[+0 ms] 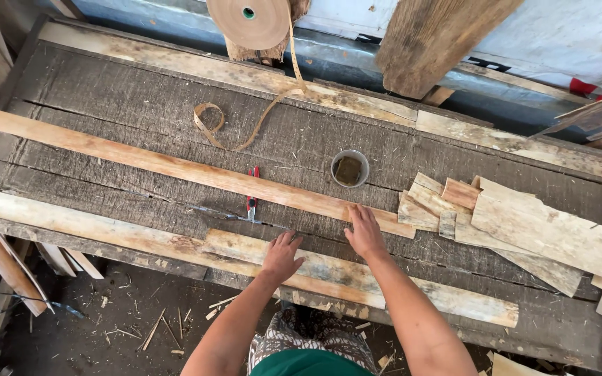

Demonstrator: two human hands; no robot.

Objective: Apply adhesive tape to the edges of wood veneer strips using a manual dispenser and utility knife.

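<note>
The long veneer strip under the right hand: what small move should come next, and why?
Probably slide the left hand up onto the long veneer strip. Only the right hand presses it, near its right end, while the left rests flat on the bench's edge plank, so the strip is steadied at one point.

Both forearms bare, reaching forward from the lower edge of the view. Left hand [281,256] palm down, fingers spread and flat, wrist straight. Right hand [365,232] slightly farther forward, also palm down, fingers extended and close together, forearm angled in from the right
</note>
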